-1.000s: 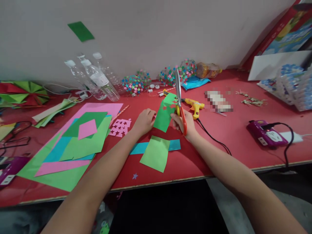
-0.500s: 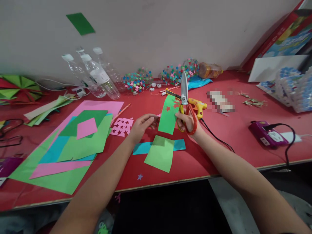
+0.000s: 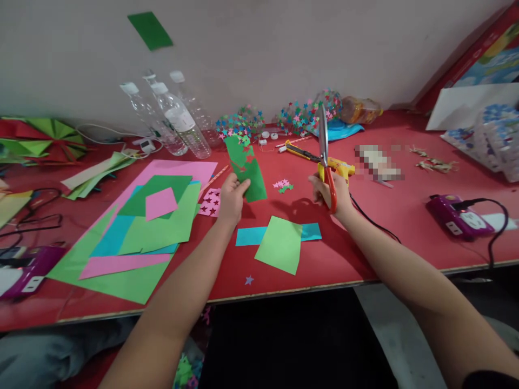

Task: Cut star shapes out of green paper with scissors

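My left hand pinches a green sheet of paper with star-shaped holes, lifted off the table. In my right hand is a pair of scissors with red and yellow handles, blades pointing up and closed together. Between the hands lies a small pile of pink and green paper stars. Closer to me, a light green piece of paper rests across a blue paper strip. A pink sheet with star cutouts lies partly behind my left hand.
Stacked coloured paper covers the left of the red table. Plastic bottles lean on the wall. A yellow glue gun and a utility knife lie behind the scissors. A purple power socket sits right.
My left hand has taken the green paper and moved it left, up off the table. My right hand no longer touches it and still holds the scissors. The star pile is now uncovered.
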Demonstrator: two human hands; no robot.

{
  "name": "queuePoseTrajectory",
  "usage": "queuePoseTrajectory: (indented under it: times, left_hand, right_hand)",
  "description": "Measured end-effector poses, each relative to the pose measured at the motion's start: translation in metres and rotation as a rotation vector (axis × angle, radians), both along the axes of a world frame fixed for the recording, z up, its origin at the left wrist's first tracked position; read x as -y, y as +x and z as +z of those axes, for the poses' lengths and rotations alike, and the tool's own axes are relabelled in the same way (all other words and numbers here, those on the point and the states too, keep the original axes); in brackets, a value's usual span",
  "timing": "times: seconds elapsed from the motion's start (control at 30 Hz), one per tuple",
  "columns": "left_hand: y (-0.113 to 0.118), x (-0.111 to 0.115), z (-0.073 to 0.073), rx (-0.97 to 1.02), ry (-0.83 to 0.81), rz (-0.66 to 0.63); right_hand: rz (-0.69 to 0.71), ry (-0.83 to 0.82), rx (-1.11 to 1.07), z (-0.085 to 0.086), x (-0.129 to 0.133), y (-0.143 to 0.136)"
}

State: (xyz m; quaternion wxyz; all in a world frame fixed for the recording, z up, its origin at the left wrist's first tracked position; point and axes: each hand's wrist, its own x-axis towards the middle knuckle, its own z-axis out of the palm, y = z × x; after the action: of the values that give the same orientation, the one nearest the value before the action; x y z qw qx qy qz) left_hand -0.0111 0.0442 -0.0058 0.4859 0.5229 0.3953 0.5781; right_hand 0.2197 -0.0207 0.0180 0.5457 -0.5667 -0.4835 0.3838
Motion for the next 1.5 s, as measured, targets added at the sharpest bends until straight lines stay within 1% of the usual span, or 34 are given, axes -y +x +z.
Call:
queuePoseTrajectory:
  times: [0.07, 0.13, 0.23, 0.37, 0.63, 0.83, 0.97, 1.13, 1.3, 1.5]
  left_hand:
    - [-0.004, -0.007, -0.002, 0.016, 0.019, 0.075]
    - [-0.004, -0.008, -0.004, 0.032, 0.001, 0.089]
    - [0.000, -0.004, -0.005, 0.041, -0.045, 0.040]
    - [0.005, 0.002, -0.007, 0.041, -0.071, -0.025]
    - [0.003, -0.001, -0.010, 0.018, -0.055, -0.017]
    - [0.004, 0.000, -0.014, 0.007, -0.073, -0.076]
    - [0.005, 0.001, -0.016, -0.009, -0.070, -0.104]
    - [0.007, 0.001, -0.013, 0.017, -0.034, -0.087]
    - [0.015, 0.004, -0.007, 0.036, 0.017, -0.082]
    - [0.025, 0.009, -0.003, 0.065, -0.029, -0.139]
  right_hand:
    - [-0.037, -0.039, -0.013, -0.004, -0.004, 0.005]
    - [-0.018, -0.081, -0.033, -0.008, -0.007, 0.006]
    - [0.013, -0.095, -0.038, -0.013, -0.008, 0.005]
    - [0.022, -0.101, -0.026, -0.015, -0.007, 0.003]
    - [0.006, -0.145, 0.012, -0.012, -0.008, 0.001]
    - [0.043, -0.163, 0.044, -0.010, -0.007, -0.001]
    - [0.067, -0.158, 0.065, -0.012, -0.008, -0.001]
    - [0.073, -0.151, 0.082, -0.017, -0.010, -0.001]
    - [0.034, -0.125, 0.100, -0.016, -0.010, -0.002]
    - [-0.002, -0.107, 0.173, -0.018, -0.010, -0.007]
